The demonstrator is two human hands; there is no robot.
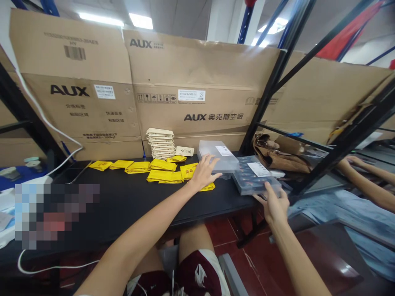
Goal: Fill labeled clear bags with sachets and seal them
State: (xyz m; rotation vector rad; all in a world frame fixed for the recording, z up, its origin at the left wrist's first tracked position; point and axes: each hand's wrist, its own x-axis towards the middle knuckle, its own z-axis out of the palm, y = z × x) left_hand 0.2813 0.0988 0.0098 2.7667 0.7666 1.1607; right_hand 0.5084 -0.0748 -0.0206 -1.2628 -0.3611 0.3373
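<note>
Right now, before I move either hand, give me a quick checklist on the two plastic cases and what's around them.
1. Right hand grip on the compartment case: ok, fingers are at its near edge.
2. Left hand contact with the frosted plastic case: cannot tell, fingertips are at its corner.
3. Compartment case lid latched: cannot tell, no latch is readable.
4. Yellow packets off both cases: ok, the nearest lies apart on the table.
5. Cream card stack upright: ok, it stands behind the packets.

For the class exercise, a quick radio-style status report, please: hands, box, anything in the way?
Left hand open, touching clear plastic box. Right hand gripping near edge of compartment case. Yellow packets beside left hand.
</note>
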